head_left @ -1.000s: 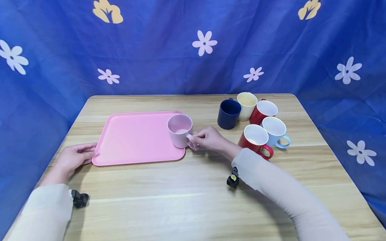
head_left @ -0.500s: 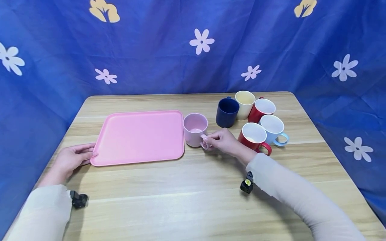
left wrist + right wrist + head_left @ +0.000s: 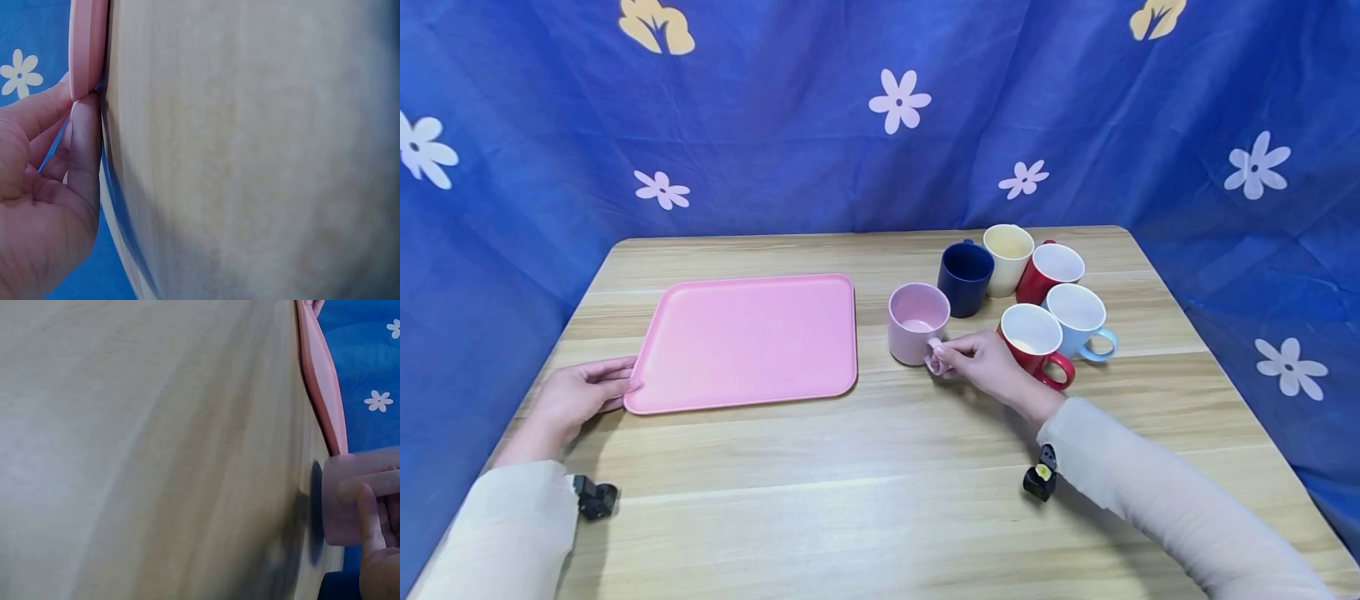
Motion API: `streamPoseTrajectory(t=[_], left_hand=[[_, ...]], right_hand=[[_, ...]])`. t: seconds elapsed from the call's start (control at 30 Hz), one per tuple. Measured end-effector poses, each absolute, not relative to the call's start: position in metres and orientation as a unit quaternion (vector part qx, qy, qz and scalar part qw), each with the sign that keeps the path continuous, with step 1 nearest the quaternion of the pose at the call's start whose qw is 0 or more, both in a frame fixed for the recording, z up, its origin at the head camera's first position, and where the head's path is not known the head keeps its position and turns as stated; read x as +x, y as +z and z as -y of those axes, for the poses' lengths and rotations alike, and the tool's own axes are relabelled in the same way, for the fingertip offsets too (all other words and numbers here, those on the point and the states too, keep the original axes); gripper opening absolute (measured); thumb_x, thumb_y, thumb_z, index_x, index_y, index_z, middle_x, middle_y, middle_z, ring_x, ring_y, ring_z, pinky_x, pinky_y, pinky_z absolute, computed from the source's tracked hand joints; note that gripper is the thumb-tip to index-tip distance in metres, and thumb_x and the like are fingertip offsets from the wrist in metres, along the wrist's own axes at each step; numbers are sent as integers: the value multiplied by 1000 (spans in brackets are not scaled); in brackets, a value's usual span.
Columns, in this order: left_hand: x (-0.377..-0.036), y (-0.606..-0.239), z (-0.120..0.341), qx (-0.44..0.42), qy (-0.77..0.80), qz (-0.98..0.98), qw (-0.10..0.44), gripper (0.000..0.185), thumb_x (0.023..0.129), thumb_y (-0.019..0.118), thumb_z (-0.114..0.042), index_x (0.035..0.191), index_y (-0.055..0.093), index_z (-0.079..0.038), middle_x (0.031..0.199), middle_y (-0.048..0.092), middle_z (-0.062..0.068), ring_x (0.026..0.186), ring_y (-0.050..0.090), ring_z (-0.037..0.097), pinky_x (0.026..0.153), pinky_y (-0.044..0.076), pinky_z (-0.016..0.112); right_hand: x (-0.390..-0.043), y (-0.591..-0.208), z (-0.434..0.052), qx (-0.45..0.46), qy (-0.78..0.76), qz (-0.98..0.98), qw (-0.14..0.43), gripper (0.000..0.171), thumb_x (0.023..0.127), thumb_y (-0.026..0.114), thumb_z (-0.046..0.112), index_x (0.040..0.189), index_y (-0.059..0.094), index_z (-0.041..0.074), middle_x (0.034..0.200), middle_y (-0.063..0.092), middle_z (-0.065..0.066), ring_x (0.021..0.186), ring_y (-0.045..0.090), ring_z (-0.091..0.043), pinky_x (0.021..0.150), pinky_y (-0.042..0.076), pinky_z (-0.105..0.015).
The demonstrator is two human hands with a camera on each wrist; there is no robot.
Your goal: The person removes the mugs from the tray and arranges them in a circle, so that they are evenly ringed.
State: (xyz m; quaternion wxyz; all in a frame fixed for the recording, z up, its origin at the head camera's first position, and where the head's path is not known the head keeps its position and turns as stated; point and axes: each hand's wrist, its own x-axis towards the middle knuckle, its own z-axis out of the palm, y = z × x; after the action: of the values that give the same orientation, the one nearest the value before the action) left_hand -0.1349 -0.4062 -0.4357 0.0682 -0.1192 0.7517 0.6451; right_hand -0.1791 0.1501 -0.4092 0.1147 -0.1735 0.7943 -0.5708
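In the head view my right hand (image 3: pixel 988 364) pinches the handle of a pink mug (image 3: pixel 910 325), which stays upright right of the pink tray (image 3: pixel 745 342). From the right wrist view, a dark shadow lies along the base of the mug (image 3: pixel 340 519), with a slight gap between them. At the tray's near left corner, my left hand (image 3: pixel 568 400) holds the rim. Close up in the left wrist view, one digit is under the rim of the tray (image 3: pixel 87 50) and another reaches over its face. Nothing stands on the tray.
A cluster at the right holds a navy mug (image 3: pixel 965 283), a cream mug (image 3: pixel 1006 262), a red mug (image 3: pixel 1048 275), a light blue mug (image 3: pixel 1078 321) and a nearer red mug (image 3: pixel 1030 342). Blue flowered cloth (image 3: pixel 775 125) hangs behind the wooden table (image 3: pixel 820 500).
My right hand has carried the pink mug rightward, off the tray's right edge and closer to the navy mug. My left hand has kept its place at the tray corner.
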Motion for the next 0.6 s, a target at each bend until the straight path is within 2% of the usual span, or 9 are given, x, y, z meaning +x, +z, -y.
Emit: streamPoseTrajectory(t=[0.23,0.6], left_hand=[[-136,-438,407,-121,647,-749,67,31,81,77,-7,89,73,-37,85,69,-13,75,66,2,66,57,20],[-137,-437,407,-118,656,-742,66,32,82,75,-5,88,73,-36,85,69,-14,74,66,2,66,57,20]], right_hand=[[-172,-416,-155,-163,-598,-778,104,23,94,60,5,106,67,-13,97,68,-23,86,67,-29,73,59,-31],[-160,-427,-156,-107,-642,-757,56,22,93,60,1,108,65,-14,95,67,-27,84,67,-23,72,59,-31]])
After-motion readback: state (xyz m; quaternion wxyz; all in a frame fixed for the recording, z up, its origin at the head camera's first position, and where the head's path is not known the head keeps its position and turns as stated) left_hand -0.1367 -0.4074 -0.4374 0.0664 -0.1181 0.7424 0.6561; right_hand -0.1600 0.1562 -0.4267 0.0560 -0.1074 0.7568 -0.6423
